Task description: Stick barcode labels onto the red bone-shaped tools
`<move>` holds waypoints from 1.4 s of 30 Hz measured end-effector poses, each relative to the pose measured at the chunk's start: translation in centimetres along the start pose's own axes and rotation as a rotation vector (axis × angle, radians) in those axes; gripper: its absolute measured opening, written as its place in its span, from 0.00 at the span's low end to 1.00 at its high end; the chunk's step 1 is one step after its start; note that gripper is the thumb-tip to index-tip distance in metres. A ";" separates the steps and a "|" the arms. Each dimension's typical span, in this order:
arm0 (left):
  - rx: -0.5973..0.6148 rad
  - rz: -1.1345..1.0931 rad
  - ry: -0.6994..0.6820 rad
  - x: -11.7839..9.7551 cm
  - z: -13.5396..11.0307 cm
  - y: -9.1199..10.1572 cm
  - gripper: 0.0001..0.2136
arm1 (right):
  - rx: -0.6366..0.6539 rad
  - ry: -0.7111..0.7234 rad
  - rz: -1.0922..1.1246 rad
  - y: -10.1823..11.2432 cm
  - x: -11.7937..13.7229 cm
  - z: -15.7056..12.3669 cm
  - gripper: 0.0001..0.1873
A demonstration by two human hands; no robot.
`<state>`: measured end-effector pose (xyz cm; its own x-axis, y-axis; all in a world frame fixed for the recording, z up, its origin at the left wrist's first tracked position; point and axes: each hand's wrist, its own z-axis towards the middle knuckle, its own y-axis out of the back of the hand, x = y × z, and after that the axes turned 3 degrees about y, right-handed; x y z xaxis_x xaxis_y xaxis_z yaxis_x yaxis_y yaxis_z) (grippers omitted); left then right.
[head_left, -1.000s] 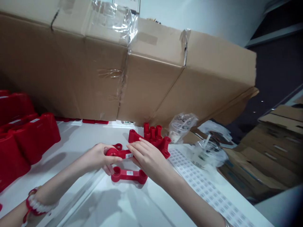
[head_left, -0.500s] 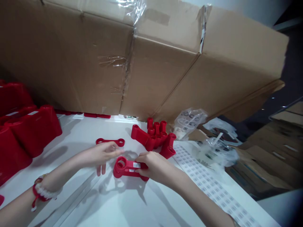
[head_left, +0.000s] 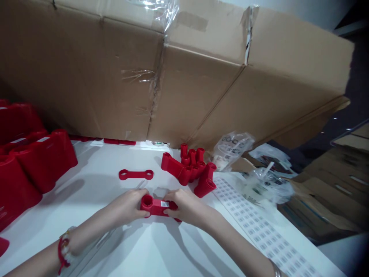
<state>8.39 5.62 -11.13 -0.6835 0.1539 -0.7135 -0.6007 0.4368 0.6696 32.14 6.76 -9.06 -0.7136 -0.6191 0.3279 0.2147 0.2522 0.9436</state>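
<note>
Both of my hands grip a stack of red plastic link parts (head_left: 155,206) with a small white label, low on the white table (head_left: 161,254). My left hand (head_left: 128,206) closes around its left ring end. My right hand (head_left: 186,206) closes over its right end. A single flat red link (head_left: 135,174) lies on the table beyond my left hand. A pile of the same red parts (head_left: 188,169) stands behind my right hand.
A large taped cardboard box (head_left: 173,77) overhangs the back of the table. Red plastic housings (head_left: 31,161) line the left side. A sheet of barcode labels (head_left: 259,234) lies at the right, with clear bags (head_left: 233,148) and a plastic cup (head_left: 265,184) behind it.
My left hand has come back to the red parts and closed on their left end. The parts now sit lower, held between both hands. The flat link lies alone behind.
</note>
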 end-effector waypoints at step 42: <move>-0.505 -0.296 -0.026 -5.2 -6.6 7.9 0.20 | -0.401 0.129 1.153 1.6 10.6 5.3 0.17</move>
<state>4.47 2.45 -0.73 -0.4497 0.1141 -0.8858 -0.8922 -0.0114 0.4515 21.44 4.52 -4.36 0.0960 -0.2604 0.9607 0.8826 0.4685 0.0388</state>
